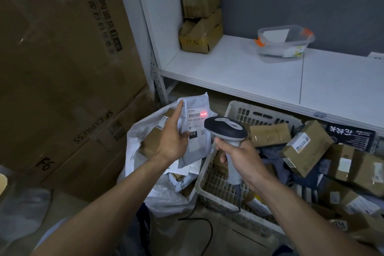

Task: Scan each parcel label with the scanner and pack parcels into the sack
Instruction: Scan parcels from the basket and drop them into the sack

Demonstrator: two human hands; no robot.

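A tall stack of brown cardboard cartons (pixel 62 68) fills the left side, its right edge running down to just beside the leg of a white shelf unit (pixel 249 72). The shelf's front edge crosses the view diagonally, above everything lower down. Under that edge stands a white slotted plastic crate (pixel 241 110) heaped with cardboard parcels (pixel 307 145), several leaning over its far rim. A black packet with white characters (pixel 351 135) sits right under the shelf lip. Between the cartons and the crate's left wall a white woven sack (pixel 137 131) stands with its mouth open, and a brown box (pixel 151 141) shows inside it. The sack takes up nearly all of that narrow gap. At the shelf's back left corner two worn cardboard boxes (pixel 199 33) are stacked, and well apart from them, toward the back edge, stands a clear plastic tub with orange clips (pixel 284 45). A grey poly mailer (pixel 195 151) is held upright over the sack's mouth, its right edge near the crate's corner. The left hand (pixel 172 141) grasps it, with the thumb on the front face and the index finger stretched up along the left edge to the top corner. The right hand (pixel 239 154) is wrapped around the handle of a grey handheld scanner (pixel 226 129), whose head points at the mailer from just beside its right edge. The scanner's cable (pixel 205 226) trails to the floor. The white shipping label (pixel 196 122) faces the scanner, and a red scan line (pixel 202 113) lies across its barcode.
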